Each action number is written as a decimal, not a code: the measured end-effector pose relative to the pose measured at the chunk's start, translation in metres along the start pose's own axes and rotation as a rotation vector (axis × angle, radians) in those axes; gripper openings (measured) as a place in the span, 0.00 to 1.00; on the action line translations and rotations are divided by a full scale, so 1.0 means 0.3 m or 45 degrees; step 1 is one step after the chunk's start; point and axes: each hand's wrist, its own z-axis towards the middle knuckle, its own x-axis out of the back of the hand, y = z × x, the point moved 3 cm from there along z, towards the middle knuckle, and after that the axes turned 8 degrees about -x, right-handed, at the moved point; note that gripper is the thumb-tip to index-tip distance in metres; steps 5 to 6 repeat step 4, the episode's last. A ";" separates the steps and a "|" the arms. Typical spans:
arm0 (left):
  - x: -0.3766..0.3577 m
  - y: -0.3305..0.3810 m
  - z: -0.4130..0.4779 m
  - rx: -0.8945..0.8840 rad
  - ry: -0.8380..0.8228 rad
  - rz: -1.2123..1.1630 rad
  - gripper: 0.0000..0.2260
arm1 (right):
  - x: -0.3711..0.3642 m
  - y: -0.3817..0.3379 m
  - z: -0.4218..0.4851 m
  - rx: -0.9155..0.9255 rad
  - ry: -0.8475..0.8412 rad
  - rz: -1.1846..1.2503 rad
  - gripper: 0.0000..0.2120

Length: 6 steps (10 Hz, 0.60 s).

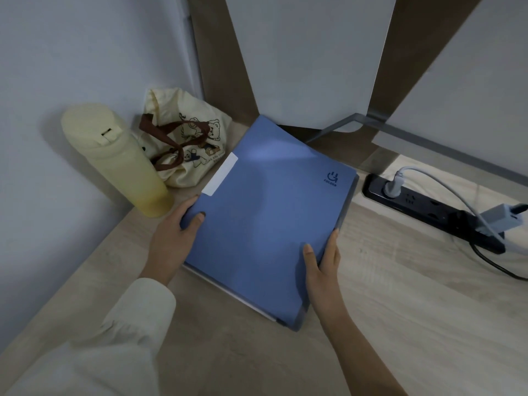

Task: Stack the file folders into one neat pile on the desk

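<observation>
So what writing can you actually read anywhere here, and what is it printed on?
"FOLDER": under a small logo at the far right corner of the blue plastic file folder.
White blank label on the folder's left edge: no text.
Cream cloth bag with bear drawings: a printed line, too small and blurred to read.

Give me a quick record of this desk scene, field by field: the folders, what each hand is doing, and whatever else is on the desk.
folders: blue folder on top, other edges showing beneath, on the desk
left hand: grips the pile's left edge, thumb on top
right hand: grips the right edge, thumb on top
left of pile: pale yellow bottle, bear-print cloth bag
right of pile: black power strip with grey plug
</observation>
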 end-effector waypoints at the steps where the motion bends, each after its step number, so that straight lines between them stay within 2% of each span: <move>1: -0.005 -0.001 -0.001 -0.018 -0.012 -0.002 0.17 | 0.009 0.004 0.006 0.003 -0.016 -0.001 0.33; 2: -0.005 0.012 -0.002 -0.013 -0.049 0.014 0.17 | 0.019 -0.005 -0.010 0.008 -0.060 0.001 0.33; 3: -0.001 0.037 0.014 -0.011 -0.074 0.016 0.17 | 0.064 -0.026 -0.027 0.016 -0.144 0.089 0.25; 4: 0.029 0.082 -0.039 0.044 0.062 0.089 0.18 | 0.156 -0.055 -0.108 -0.109 -0.186 0.116 0.21; 6: 0.029 0.082 -0.039 0.044 0.062 0.089 0.18 | 0.156 -0.055 -0.108 -0.109 -0.186 0.116 0.21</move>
